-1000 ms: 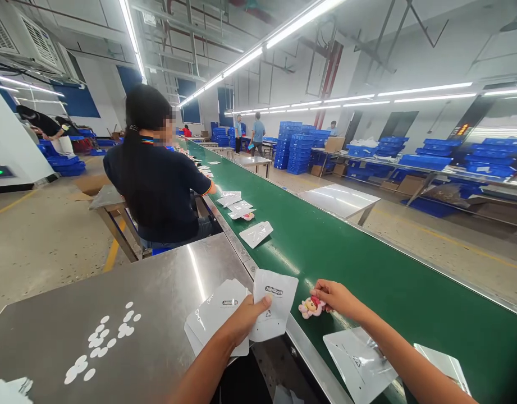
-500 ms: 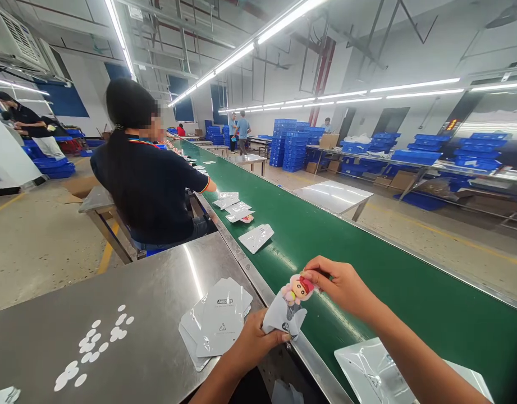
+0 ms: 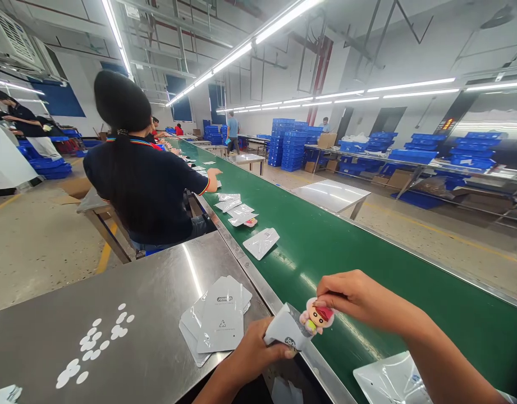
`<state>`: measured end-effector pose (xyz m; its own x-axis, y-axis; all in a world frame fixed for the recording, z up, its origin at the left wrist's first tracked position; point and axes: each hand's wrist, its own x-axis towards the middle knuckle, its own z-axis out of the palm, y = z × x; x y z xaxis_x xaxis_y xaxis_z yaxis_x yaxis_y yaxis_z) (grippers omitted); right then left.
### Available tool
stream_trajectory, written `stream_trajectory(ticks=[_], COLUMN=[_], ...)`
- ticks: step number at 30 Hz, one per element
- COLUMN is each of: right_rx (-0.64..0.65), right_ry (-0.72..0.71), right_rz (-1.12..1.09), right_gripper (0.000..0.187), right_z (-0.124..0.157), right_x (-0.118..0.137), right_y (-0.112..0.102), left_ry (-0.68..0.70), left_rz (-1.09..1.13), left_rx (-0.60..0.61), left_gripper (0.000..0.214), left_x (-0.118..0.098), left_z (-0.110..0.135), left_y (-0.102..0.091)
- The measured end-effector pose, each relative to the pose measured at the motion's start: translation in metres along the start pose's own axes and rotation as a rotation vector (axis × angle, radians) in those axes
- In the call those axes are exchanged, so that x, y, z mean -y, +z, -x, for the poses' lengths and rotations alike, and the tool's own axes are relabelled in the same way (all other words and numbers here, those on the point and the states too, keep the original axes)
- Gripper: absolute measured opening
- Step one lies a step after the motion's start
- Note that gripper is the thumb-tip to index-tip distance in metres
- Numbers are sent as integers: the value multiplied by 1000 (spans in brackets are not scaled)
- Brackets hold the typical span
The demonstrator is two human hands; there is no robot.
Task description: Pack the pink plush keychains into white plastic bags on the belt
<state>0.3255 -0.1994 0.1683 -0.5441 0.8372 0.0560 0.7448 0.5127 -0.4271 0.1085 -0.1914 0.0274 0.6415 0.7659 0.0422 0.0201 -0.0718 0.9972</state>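
My left hand (image 3: 260,350) is closed around a silvery-white printed pouch (image 3: 288,330), its mouth turned up to the right above the metal edge of the belt. At that mouth is a small doll (image 3: 318,317) with a red-pink top and a yellow-green patch on its body. The fingers of my right hand (image 3: 355,294) pinch the doll by its top. Whether its lower end is inside the pouch, I cannot tell. A stack of flat pouches (image 3: 220,322) lies on the steel table left of my left hand. Another pouch (image 3: 387,379) lies on the belt below my right forearm.
The green conveyor belt (image 3: 325,241) runs away ahead, carrying several pouches (image 3: 261,243) along its left side. White round discs (image 3: 90,342) lie scattered on the steel table (image 3: 157,303). A co-worker (image 3: 144,179) sits ahead on the left, one hand over the belt.
The doll has shifted right and down, farther out from the pouch mouth, with my right hand. The pouches on the belt have slid slightly toward me. The co-worker's hand reaches farther over the belt.
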Motion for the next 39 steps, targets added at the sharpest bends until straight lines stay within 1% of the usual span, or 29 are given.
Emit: stream_trajectory(ticks=[2, 4, 5, 7, 9, 11, 13, 15, 16, 18, 21, 23, 24, 25, 27, 29, 30, 33, 35, 37, 39], right_rx=[13, 51, 69, 75, 24, -69, -162, -200, -187, -117, 4, 46, 38, 10, -86, -159, -176, -200, -188, -122, -43], right_ry=[-23, -81, -117, -179, -186, -158, -165, -193, -192, -155, -121, -95, -56, -3, 114, 198, 234, 351, 426, 499, 607], right_rz=[16, 49, 62, 71, 78, 111, 142, 143, 136, 125, 73, -7, -48, -82, -113, -123, -119, -67, -68, -102, -35], right_gripper=[30, 29, 29, 26, 21, 19, 22, 25, 26, 27, 26, 26, 28, 31, 36, 38, 38, 41, 42, 41, 39], right_z=[0, -3, -5, -8, -9, -8, -4, 2, 6, 13, 16, 14, 13, 12, 12, 12, 12, 10, 7, 2, -8], right_x=[2, 6, 8, 9, 9, 7, 6, 7, 8, 12, 15, 10, 5, -2, -21, -44, -57, -98, -125, -150, -169], right_y=[3, 9, 12, 22, 32, 42, 49, 53, 54, 54, 52, 46, 42, 38, 31, 28, 27, 31, 34, 34, 32], left_ry=[39, 82, 86, 50, -13, -51, -55, -31, -15, 9, 19, 44, 56, 62, 41, -2, -24, -80, -102, -99, -81], left_rz=[-111, -201, -209, -143, -13, 95, 163, 219, 232, 214, 140, 202, 260, 315, 366, 334, 305, 227, 187, 161, 146], left_rx=[22, 60, 84, 144, 226, 294, 289, 220, 182, 140, 174, 219, 223, 195, 76, -73, -131, -234, -257, -269, -283], left_gripper=[20, 25, 28, 31, 32, 34, 39, 43, 45, 45, 42, 47, 52, 56, 60, 57, 55, 51, 49, 48, 48], left_x=[-8, -17, -21, -25, -25, -24, -23, -23, -22, -21, -21, -22, -23, -25, -28, -30, -31, -30, -28, -25, -20], left_z=[0, 0, 0, 1, 3, 3, 2, -1, -3, -8, -15, -19, -21, -22, -22, -19, -17, -12, -10, -10, -12], left_y=[2, 3, 4, 4, 2, 0, -3, -2, -1, 4, 12, 12, 9, 4, -12, -32, -42, -65, -76, -84, -91])
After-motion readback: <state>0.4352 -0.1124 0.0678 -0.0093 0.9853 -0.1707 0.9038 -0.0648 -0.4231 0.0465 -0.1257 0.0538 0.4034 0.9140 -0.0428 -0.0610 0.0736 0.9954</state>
